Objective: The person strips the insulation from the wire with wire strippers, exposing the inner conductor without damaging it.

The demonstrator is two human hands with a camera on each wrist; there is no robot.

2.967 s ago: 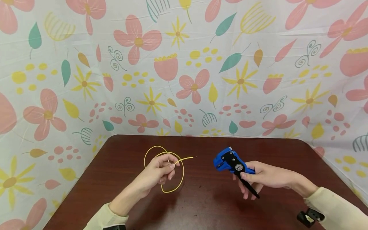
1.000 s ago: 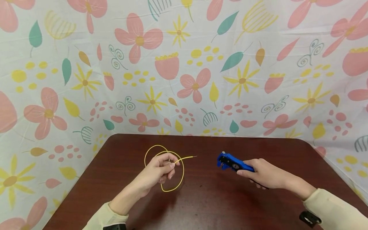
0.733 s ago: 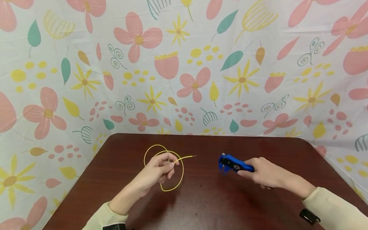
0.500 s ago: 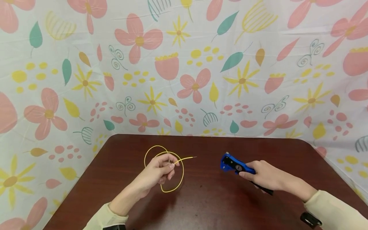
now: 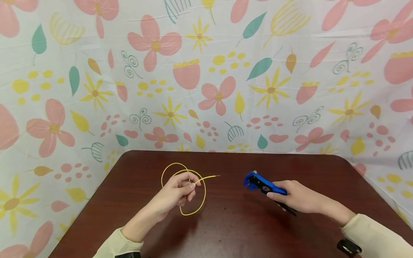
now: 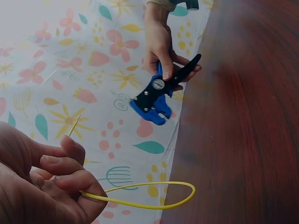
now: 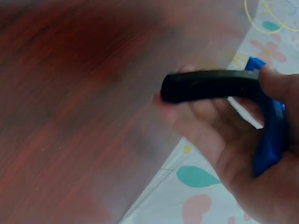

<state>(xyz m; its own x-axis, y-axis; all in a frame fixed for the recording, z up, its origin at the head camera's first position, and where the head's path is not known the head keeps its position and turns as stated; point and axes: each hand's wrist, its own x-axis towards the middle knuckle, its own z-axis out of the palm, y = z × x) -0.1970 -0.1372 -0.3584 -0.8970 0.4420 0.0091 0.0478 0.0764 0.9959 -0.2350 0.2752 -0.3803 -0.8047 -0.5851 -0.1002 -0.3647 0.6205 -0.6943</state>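
My left hand [image 5: 180, 190] pinches a thin yellow wire [image 5: 205, 195] between thumb and fingers. A short bare tip points right from the grip, and the rest of the wire hangs in loose loops around the hand. Over the right half of the table, my right hand [image 5: 298, 196] grips a blue and black wire stripper [image 5: 266, 186]. Its head points left toward the wire tip, with a gap between them. In the right wrist view the black handle [image 7: 210, 86] stands away from the blue one, fingers reaching around it. The left wrist view shows the stripper's notched head.
Both hands are above a dark reddish-brown table [image 5: 222, 229] with rounded far corners. Behind it and to the sides hangs a white cloth [image 5: 206, 89] printed with flowers and leaves. Black wrist devices [image 5: 349, 247] sit at the cream sleeves [image 5: 375, 234].
My right hand has rolled the wire stripper from its flat side facing up to a lower, more edge-on tilt. Its black handle drew in, then swung out again. The left hand stays put.
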